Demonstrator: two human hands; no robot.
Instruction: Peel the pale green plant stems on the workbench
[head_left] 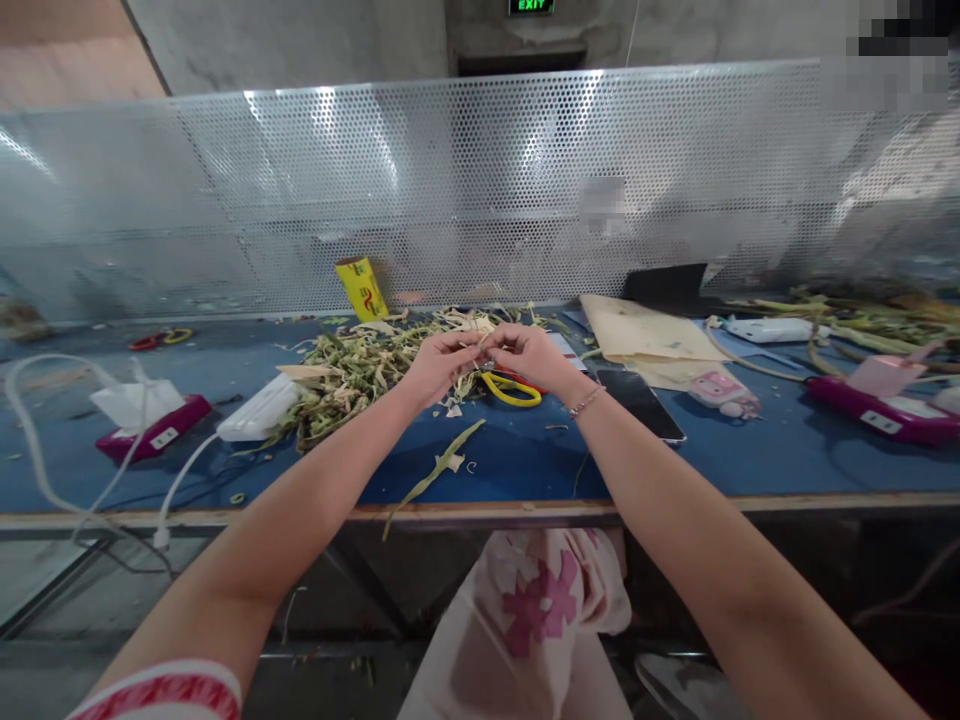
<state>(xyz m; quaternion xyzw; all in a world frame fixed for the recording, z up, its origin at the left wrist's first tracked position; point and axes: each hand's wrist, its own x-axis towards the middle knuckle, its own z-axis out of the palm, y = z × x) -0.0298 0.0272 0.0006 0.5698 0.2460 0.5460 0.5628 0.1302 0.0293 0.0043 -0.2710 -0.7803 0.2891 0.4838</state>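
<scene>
Left hand (441, 366) and right hand (531, 356) pinch a small plant bit (486, 352) beside the dried plant pile (349, 370).

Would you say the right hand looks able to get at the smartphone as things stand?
Probably yes: the smartphone lies near the right hand and nothing rests on its visible part, though the right forearm overlaps one edge in this view and that hand is close against the left hand.

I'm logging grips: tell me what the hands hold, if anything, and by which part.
The left hand and right hand have their fingertips close together by the plant pile; anything between them is too small to make out, so that cannot be told.
</scene>
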